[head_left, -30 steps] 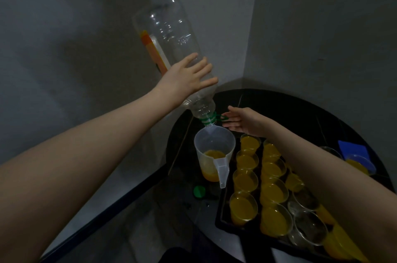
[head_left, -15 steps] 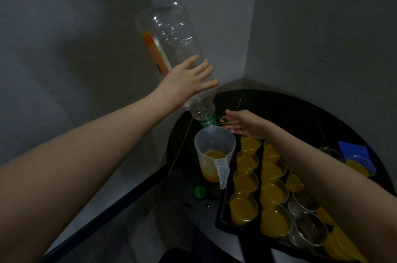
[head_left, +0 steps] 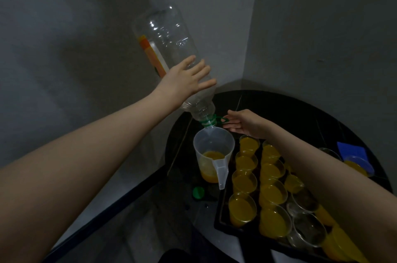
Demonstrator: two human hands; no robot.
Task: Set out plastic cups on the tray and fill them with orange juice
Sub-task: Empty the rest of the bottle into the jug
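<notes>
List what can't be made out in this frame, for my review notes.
- Right forearm hides part of the cup rows on the black tray, head view; total count unknown.
- Bottom edge cuts off the nearest clear plastic cups.
- Whether juice is flowing from the upturned clear plastic bottle into the translucent measuring jug: too dim.
- Left hand covers the bottle; thumb hidden.
- Bottle label print: too small.
</notes>
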